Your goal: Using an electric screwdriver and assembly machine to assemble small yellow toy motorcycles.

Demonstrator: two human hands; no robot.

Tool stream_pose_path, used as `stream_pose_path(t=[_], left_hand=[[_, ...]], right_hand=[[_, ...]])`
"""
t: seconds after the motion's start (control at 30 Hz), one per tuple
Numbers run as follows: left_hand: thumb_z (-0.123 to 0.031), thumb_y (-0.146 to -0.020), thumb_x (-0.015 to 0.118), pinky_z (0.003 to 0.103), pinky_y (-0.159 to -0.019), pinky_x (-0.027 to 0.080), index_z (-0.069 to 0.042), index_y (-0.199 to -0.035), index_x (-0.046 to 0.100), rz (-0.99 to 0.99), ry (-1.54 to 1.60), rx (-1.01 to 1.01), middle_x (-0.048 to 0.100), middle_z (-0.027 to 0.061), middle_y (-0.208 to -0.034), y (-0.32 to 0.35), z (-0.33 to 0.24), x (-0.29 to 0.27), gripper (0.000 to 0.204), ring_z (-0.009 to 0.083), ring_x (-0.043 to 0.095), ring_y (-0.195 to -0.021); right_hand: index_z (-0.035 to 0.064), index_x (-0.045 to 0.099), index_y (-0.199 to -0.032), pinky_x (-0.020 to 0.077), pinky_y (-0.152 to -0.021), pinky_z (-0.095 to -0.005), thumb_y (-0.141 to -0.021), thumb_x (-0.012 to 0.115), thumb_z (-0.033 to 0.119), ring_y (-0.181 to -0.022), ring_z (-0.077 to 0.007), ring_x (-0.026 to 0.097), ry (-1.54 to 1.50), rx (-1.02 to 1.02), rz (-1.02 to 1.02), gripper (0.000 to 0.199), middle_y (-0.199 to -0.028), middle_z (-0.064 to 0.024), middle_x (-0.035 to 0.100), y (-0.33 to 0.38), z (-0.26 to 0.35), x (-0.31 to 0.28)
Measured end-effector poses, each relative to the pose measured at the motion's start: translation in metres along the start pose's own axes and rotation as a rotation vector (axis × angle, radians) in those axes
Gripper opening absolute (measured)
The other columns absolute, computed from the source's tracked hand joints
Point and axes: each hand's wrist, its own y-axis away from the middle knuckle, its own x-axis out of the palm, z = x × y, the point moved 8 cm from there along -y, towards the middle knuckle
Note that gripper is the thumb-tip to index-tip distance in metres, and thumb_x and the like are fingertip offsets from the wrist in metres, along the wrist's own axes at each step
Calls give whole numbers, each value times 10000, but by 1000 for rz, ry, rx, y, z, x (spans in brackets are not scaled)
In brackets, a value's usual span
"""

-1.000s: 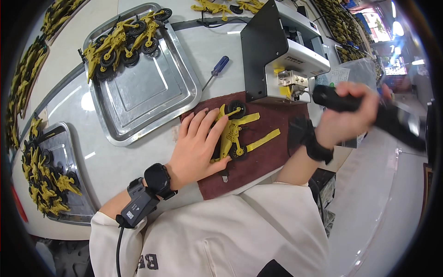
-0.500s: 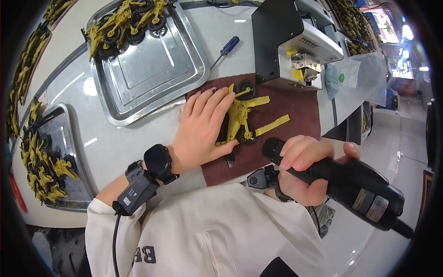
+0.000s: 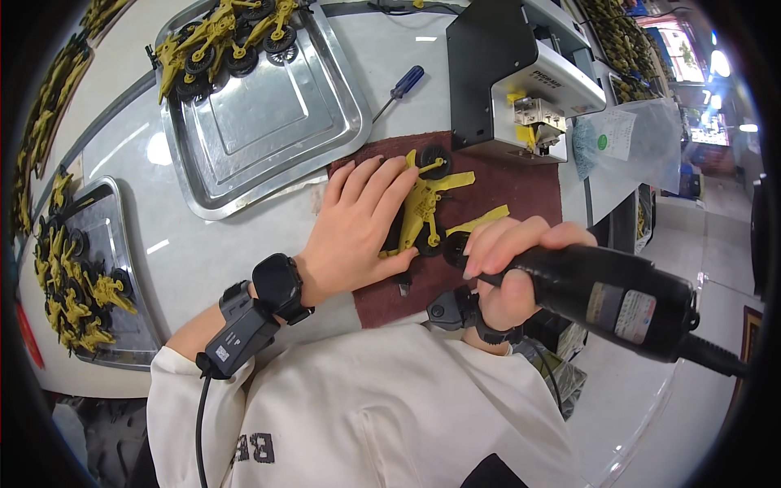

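The right hand [image 3: 508,268] has brought its gripped electric screwdriver [image 3: 602,297] down to the yellow toy frame [image 3: 423,213], which the left hand [image 3: 358,224] pins with flat, spread fingers.

The dark red mat [image 3: 521,191] has bare room on its right part, behind the right hand [image 3: 508,268]. The black and grey machine [image 3: 508,73] blocks the far side. On the left, the steel tray [image 3: 268,122] has a bare middle; the blue screwdriver [image 3: 399,89] lies between tray and machine.
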Motion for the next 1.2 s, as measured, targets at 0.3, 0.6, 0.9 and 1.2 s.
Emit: stream_pose_path(t=[0.3,0.6,0.9,1.2], left_hand=[[-325,-615,753,461,-970,318,-73,-1322,441,-60,3,12,414,175,-1284,-5,-3,-8,813,357,414,-1123],[-323,-617,756,447,-964,324,-79,-1330,441,-54,8,2,415,166,-1292,0,0,-7,816,343,416,-1128],[-338,-627,750,451,-973,319,-80,-1328,436,-51,21,-7,413,153,-1303,1,2,-9,811,343,412,-1134],[-268,-626,701,462,-967,336,-77,-1327,435,-78,32,8,413,159,-1293,3,1,-7,773,354,406,-1129]], right_hand=[[52,234,-1365,427,-517,-326,-930,495,314,-491,-176,487,330,-200,-448,570,-683,-69,517,-56,53,-53],[-13,349,-1237,424,-489,-276,-825,581,121,-474,-147,494,472,-173,-583,492,-571,-62,496,-92,28,-85],[133,187,-1355,493,-613,-422,-837,682,132,-630,-269,593,-69,-49,-71,717,-813,-163,598,-23,26,4],[111,189,-1357,499,-676,-415,-820,644,11,-730,-285,599,-75,24,226,710,-893,-187,600,-13,4,31]])
